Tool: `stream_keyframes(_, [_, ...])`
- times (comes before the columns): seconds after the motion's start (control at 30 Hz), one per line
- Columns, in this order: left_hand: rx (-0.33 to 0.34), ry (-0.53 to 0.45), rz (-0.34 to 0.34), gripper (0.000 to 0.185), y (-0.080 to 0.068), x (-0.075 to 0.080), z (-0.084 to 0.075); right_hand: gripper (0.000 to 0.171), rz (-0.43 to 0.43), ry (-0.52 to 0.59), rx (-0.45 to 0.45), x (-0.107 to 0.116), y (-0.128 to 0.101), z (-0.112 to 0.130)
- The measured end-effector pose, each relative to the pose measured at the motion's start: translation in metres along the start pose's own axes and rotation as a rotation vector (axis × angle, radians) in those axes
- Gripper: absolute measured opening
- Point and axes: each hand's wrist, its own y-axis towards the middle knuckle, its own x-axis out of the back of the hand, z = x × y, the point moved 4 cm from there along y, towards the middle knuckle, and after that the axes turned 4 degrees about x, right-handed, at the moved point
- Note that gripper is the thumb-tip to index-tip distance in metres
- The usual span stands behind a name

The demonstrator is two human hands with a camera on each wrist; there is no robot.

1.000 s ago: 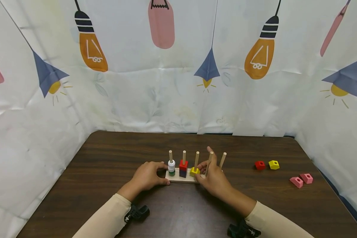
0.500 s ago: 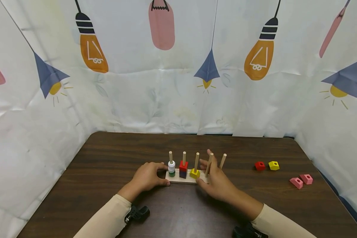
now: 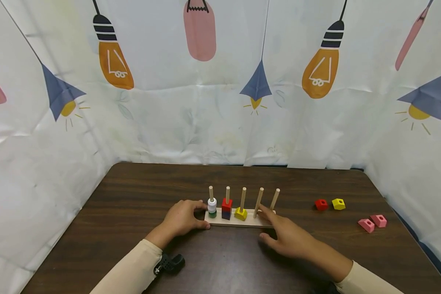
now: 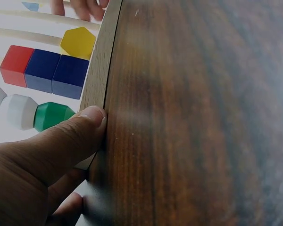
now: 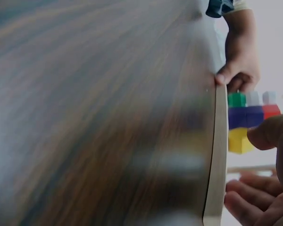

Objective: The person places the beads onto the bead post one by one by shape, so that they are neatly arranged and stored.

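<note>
The pale wooden peg board with five upright dowels (image 3: 239, 221) sits mid-table; the left hand (image 3: 181, 218) grips its left end, thumb on the edge; the right hand (image 3: 290, 239) lies open beside its right end, holding nothing; light, rigid, likely tippy, best held by the base

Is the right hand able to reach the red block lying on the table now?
Probably yes. The right hand is open and holds nothing, and only bare table lies between it and the red block, which sits apart from the yellow block.
</note>
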Motion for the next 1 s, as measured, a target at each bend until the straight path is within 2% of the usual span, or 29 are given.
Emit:
stream_keyframes(0.2, [0.002,-0.002,0.003,0.052,0.000,0.001,0.000,0.046,-0.015,-0.066,0.084,0.013,-0.018,-0.014])
stream_keyframes(0.37, [0.003,-0.003,0.003,0.052,0.000,0.001,-0.001,0.037,-0.065,-0.125,0.086,0.025,-0.031,-0.030])
stream_keyframes(0.57, [0.000,-0.003,0.004,0.050,0.000,0.001,-0.001,0.036,-0.160,-0.222,0.021,0.045,-0.043,-0.055])
stream_keyframes(0.83, [-0.002,-0.006,0.001,0.049,-0.001,0.002,-0.002,0.040,-0.269,-0.297,-0.075,0.075,-0.054,-0.090])
stream_keyframes(1.0, [0.001,-0.009,0.003,0.049,-0.001,0.001,-0.002,0.047,-0.246,-0.334,-0.155,0.087,-0.059,-0.105])
